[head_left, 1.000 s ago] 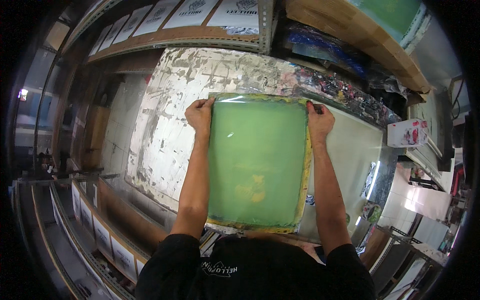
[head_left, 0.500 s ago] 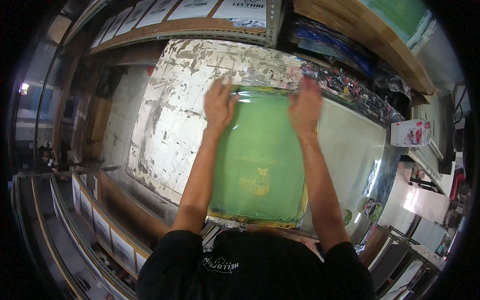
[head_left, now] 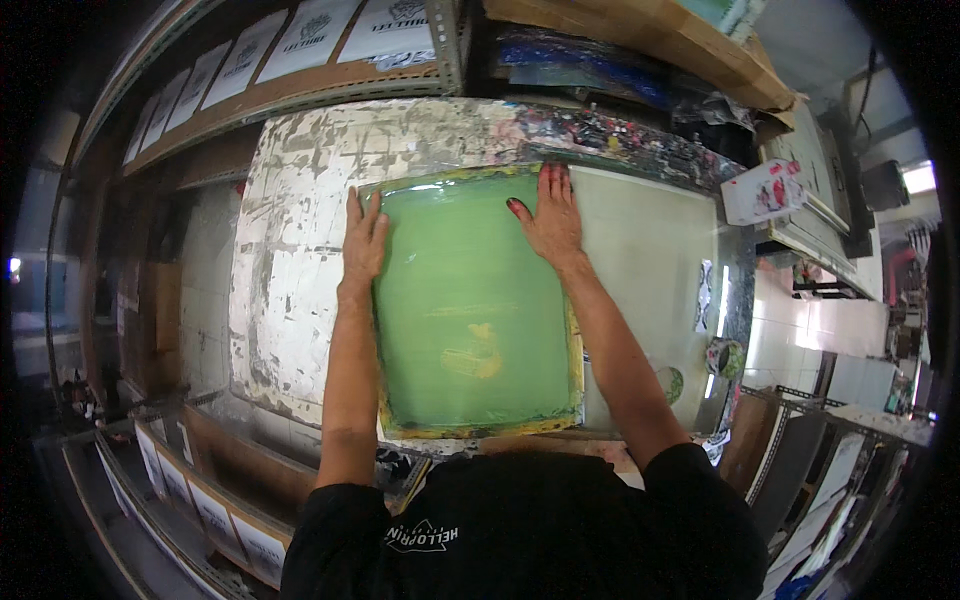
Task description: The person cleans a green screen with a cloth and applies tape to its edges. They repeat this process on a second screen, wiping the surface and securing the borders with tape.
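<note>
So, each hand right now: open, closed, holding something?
Left hand: open, at the green screen's upper left edge.
Right hand: open, over its upper right corner.

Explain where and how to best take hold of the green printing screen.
Best gripped, I'd judge, by both long sides of its yellow-stained frame, coming from left and right: the green printing screen lies flat, and those narrow edges border its broad middle.

room is left over the flaked white tabletop at left and the pale panel at right; at the green screen, the far corners are taken up by left hand and right hand; the far side is blocked by a shelf and a cardboard box, the far right corner by a white tub
</note>
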Demonstrator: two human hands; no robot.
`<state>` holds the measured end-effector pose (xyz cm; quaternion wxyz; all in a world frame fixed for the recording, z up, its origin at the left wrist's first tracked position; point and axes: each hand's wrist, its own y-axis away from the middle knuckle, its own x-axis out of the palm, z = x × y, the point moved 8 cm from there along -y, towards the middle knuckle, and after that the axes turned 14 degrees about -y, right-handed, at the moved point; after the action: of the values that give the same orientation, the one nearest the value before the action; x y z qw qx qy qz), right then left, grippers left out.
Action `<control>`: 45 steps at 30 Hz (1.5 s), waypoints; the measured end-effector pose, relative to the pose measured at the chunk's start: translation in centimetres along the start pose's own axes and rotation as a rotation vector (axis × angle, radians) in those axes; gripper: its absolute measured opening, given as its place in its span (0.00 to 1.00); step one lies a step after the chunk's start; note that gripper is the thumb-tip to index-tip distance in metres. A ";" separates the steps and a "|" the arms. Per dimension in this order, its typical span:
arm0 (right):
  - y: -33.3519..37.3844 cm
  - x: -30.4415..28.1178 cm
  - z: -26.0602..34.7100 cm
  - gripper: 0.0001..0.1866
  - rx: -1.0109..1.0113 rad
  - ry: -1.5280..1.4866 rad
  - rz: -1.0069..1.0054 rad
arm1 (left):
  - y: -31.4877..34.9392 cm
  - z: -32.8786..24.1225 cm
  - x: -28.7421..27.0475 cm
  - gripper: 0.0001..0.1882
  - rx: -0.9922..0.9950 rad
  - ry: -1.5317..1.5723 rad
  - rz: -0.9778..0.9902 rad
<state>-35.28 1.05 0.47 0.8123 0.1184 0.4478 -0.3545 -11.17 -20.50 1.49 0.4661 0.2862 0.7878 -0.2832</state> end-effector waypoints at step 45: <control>26.2 -23.9 -0.4 0.16 0.139 -0.408 -0.115 | 19.8 0.8 -3.2 0.35 -0.490 0.104 -0.117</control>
<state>-25.95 31.34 16.37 0.8542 0.0743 0.2546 -0.4471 4.77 -8.27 0.46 0.4631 0.1328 0.8711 -0.0953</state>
